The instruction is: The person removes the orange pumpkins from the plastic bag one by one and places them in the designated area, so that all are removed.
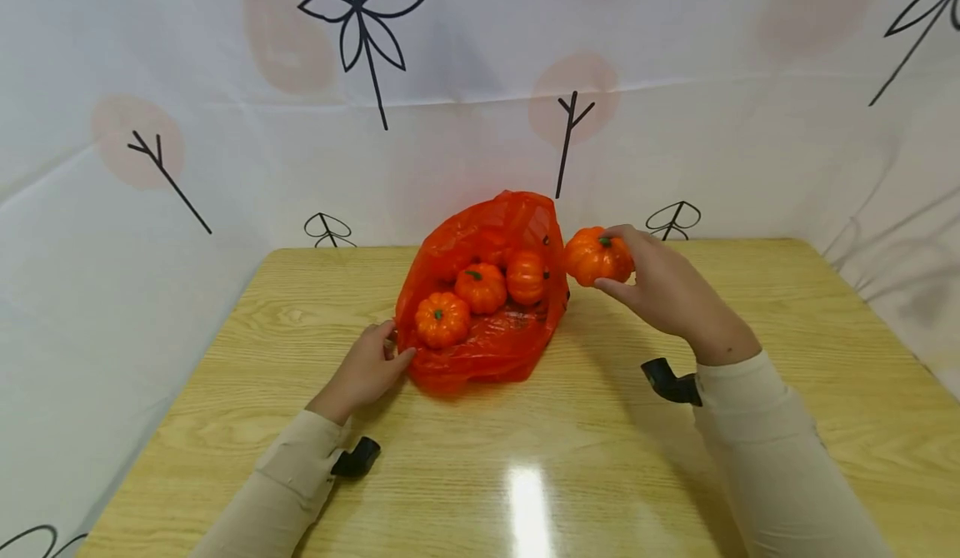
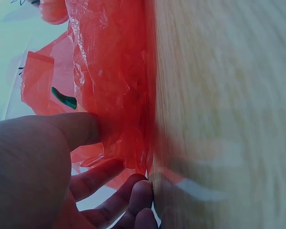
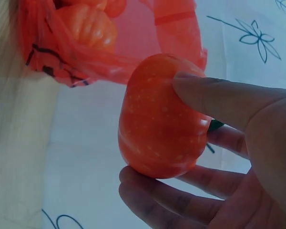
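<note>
In the head view a red plastic bag (image 1: 480, 364) lies on the table with its mouth toward me. Inside it are several small orange toy pumpkins (image 1: 481, 288) with green stems. My left hand (image 1: 369, 371) pinches the bag's left edge, thumb and fingers on either side of the plastic. Just right of the bag, my right hand (image 1: 667, 291) grips another toy pumpkin (image 1: 592, 256), raised above the table. The right wrist view shows this pumpkin (image 3: 162, 119) held between thumb and fingers, apart from the table.
The light wood table (image 1: 600, 458) spreads around the bag. Behind it hangs a white cloth (image 1: 465, 150) with black plant drawings and pink spots. A black wrist mount (image 1: 356, 458) sticks out from the left sleeve, another black mount (image 1: 669, 381) from the right.
</note>
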`<state>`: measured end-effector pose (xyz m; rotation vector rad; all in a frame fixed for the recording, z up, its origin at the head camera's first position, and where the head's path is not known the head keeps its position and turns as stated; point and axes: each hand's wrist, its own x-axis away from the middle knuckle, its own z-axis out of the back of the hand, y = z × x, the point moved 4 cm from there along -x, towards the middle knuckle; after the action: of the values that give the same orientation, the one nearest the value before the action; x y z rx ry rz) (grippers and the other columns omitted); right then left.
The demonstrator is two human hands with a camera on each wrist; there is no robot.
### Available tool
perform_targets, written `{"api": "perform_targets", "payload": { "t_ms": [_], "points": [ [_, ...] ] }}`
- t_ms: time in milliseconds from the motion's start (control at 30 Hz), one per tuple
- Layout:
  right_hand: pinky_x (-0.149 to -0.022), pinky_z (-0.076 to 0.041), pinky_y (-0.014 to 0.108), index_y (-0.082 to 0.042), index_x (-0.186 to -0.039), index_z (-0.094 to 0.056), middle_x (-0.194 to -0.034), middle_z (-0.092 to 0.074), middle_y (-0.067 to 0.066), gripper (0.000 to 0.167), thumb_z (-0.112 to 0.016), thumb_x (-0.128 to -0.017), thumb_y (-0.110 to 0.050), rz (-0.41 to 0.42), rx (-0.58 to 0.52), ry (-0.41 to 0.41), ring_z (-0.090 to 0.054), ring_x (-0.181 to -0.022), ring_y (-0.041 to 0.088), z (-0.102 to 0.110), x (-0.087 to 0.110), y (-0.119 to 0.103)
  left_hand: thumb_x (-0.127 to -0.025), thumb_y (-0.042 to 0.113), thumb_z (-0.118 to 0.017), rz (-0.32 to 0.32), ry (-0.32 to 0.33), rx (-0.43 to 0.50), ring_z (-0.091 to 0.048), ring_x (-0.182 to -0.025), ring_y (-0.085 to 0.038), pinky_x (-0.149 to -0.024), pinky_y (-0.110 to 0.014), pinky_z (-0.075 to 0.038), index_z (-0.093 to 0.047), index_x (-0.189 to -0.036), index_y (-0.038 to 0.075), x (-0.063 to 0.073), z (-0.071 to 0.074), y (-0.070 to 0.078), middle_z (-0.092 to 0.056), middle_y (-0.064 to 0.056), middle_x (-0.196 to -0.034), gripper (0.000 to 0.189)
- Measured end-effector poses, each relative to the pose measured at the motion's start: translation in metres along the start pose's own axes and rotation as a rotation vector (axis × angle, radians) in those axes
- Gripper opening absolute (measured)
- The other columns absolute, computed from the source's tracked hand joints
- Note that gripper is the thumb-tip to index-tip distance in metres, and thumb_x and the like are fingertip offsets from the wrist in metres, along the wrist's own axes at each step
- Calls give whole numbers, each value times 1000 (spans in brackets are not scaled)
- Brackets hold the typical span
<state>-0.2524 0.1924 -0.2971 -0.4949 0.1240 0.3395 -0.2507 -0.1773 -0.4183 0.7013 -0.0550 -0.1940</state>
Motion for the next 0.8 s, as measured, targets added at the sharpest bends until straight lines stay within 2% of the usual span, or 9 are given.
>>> {"api": "perform_targets", "payload": {
  "t_ms": [300, 800],
  "points": [
    [-94, -49, 59, 5, -141, -41, -134, -54, 29, 61, -71, -93, -19, -57, -19, -3, -55, -115, 45, -1, -6, 19, -95, 24, -67, 8, -5, 4, -48, -75, -20, -67, -31, -41, -57, -119, 4, 0, 0, 1, -52, -12, -95, 32],
    [-95, -46, 60, 3, -136, -42, -128, -55, 31, 58, -72, -92, -20, -109, -20, -126, -54, -113, 44, -29, -15, 45, -96, 23, -66, 19, -13, 2, -48, -76, -21, -67, -31, -41, -57, -122, 3, 2, 1, 2, -52, -13, -98, 34]
  ]
}}
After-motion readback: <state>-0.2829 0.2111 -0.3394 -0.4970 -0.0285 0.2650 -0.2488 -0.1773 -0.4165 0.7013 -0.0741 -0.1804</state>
